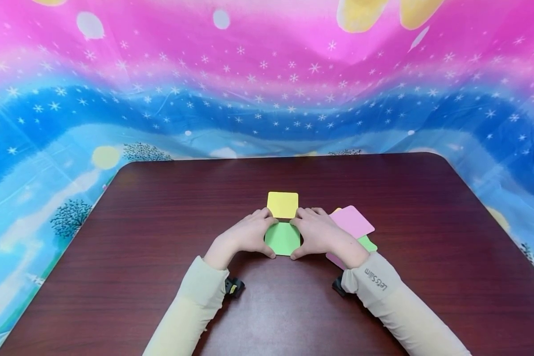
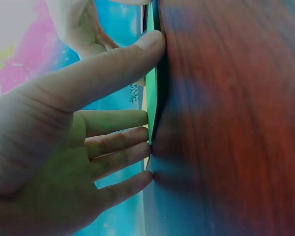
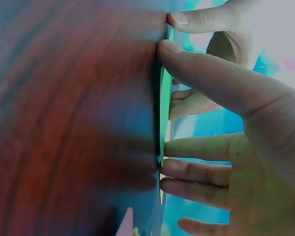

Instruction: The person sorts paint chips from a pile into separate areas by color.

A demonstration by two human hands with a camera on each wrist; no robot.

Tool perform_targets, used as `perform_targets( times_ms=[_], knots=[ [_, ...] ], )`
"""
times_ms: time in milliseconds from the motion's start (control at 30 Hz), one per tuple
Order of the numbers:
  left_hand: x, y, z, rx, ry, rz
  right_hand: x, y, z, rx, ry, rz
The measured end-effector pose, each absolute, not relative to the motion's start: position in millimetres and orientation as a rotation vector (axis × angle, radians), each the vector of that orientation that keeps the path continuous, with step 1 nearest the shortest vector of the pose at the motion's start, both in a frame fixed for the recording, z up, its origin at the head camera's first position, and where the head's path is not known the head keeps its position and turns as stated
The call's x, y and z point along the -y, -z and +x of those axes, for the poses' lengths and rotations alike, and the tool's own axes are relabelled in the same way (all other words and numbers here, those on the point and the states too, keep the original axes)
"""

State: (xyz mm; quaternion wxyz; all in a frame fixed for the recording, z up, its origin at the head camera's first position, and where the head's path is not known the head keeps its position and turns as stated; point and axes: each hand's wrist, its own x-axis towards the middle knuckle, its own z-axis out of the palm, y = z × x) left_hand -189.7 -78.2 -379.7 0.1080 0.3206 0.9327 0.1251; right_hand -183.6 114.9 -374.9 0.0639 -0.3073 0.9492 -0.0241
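Note:
A green square card [image 1: 283, 239] lies in the middle of the table, between both hands. My left hand [image 1: 251, 232] holds its left side, thumb at the near corner and fingers at the far one. On the opposite side, my right hand [image 1: 315, 231] grips it the same way. The left wrist view shows the green card [image 2: 151, 83] edge-on, its thumb-side edge slightly off the tabletop with dark shadow beneath. Just beyond it sits a yellow card [image 1: 282, 204], close to the fingertips of both hands.
To the right, partly behind the right forearm, is a loose overlapping pile with a pink card [image 1: 352, 221] on top and a green card [image 1: 367, 243] showing under it. The dark wooden table [image 1: 196, 183] ends at a colourful hanging cloth [image 1: 267, 99].

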Motion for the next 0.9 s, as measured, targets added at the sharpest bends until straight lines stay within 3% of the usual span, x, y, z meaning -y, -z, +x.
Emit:
perform_targets(
  times_ms=[600,900],
  knots=[
    [70.9,371.7,-191.4,-2.718,-0.337,0.917,-140.5,366.0,-176.9,-2.923,0.044,-0.856],
    [45.7,370.2,-193.2,-2.785,-0.329,1.037,-170.0,353.8,-176.3,-2.975,0.063,-0.757]
  ],
)
